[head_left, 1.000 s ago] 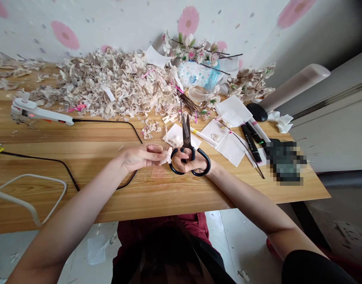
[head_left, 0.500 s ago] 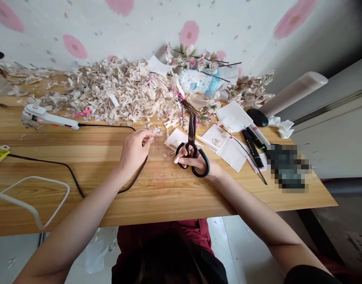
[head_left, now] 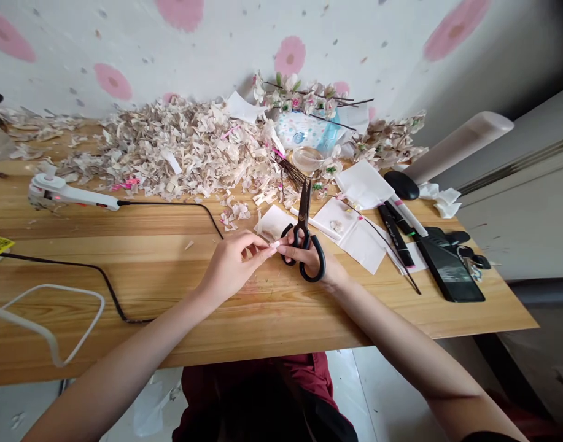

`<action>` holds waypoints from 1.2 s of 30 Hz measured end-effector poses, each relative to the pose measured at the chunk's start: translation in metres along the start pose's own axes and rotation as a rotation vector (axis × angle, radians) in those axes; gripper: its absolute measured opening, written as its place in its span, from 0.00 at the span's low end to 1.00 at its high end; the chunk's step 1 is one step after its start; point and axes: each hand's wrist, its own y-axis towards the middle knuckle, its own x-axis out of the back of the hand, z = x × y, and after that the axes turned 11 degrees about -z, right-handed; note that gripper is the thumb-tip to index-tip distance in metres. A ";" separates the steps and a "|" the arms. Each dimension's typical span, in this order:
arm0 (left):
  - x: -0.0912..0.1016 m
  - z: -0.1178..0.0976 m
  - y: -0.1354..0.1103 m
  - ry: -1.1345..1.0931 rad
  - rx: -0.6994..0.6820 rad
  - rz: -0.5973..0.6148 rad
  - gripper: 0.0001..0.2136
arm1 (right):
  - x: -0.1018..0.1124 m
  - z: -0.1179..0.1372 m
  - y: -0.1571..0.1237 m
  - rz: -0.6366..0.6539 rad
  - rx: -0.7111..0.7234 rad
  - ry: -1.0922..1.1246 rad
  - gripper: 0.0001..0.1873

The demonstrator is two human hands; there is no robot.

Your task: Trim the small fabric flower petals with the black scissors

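Black-handled scissors [head_left: 304,212] stand out from my right hand [head_left: 309,256], blades pointing away toward the heap. My right hand's fingers are closed through and around the handles. The fingertips of my left hand [head_left: 237,261] are pinched together and meet the right fingertips just left of the handles. A small pale piece seems to sit where they meet, too small to make out. Beyond the left hand lies a little cluster of pale petal-like scraps [head_left: 235,212]. White paper squares [head_left: 274,222] lie just past the scissors.
A large heap of pale scraps [head_left: 180,147] runs along the wall. A white corded tool [head_left: 73,191] rests at left, its black cable crossing the wooden table [head_left: 263,325]. Flowered twigs [head_left: 304,95], markers [head_left: 396,236], a phone [head_left: 451,264] and a white roll [head_left: 465,144] are farther right.
My left hand has moved right and nearer, from the petal-like scraps to my right fingertips. The right hand keeps the scissors, shifted slightly. The view has tilted a little.
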 end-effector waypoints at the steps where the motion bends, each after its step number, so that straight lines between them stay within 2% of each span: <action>1: -0.001 0.001 0.000 0.014 0.020 -0.005 0.09 | -0.001 0.002 -0.001 -0.009 0.003 -0.028 0.20; 5: -0.003 0.004 0.000 0.036 0.050 -0.020 0.11 | -0.004 0.009 -0.006 -0.053 0.025 -0.169 0.20; 9: 0.003 0.006 0.003 0.094 0.036 -0.041 0.09 | -0.006 0.013 -0.010 -0.035 0.055 -0.236 0.15; 14: 0.024 0.014 0.018 0.310 0.012 -0.256 0.07 | -0.006 0.017 -0.013 -0.014 0.055 -0.200 0.13; 16: 0.028 0.016 0.022 0.359 0.012 -0.290 0.05 | -0.005 0.017 -0.013 -0.029 0.057 -0.177 0.14; 18: 0.025 0.014 0.021 0.321 -0.058 -0.215 0.05 | -0.003 0.017 -0.012 -0.064 0.090 -0.156 0.13; 19: 0.021 0.012 0.018 0.285 -0.127 -0.137 0.05 | -0.001 0.016 -0.010 -0.085 0.112 -0.146 0.13; 22: 0.005 0.007 0.006 0.254 -0.399 0.229 0.09 | 0.005 0.014 -0.006 -0.134 0.145 -0.114 0.13; 24: -0.002 0.007 -0.002 0.339 -0.545 0.393 0.09 | 0.008 0.015 -0.003 -0.139 0.126 -0.108 0.13; 25: -0.003 0.009 -0.005 0.385 -0.575 0.431 0.09 | 0.009 0.016 -0.002 -0.135 0.110 -0.111 0.14; 27: 0.000 0.015 -0.007 0.470 -0.563 0.414 0.11 | 0.010 0.018 -0.001 -0.119 0.084 -0.128 0.16; 31: 0.022 0.028 0.003 0.547 -0.463 0.292 0.13 | 0.007 0.023 -0.003 -0.104 0.069 -0.166 0.20; 34: 0.036 0.030 0.027 0.512 -0.398 0.202 0.11 | 0.004 0.025 -0.005 -0.102 0.078 -0.177 0.20; 36: 0.037 0.028 0.049 0.527 -0.335 0.092 0.10 | 0.003 0.025 -0.005 -0.096 0.092 -0.182 0.20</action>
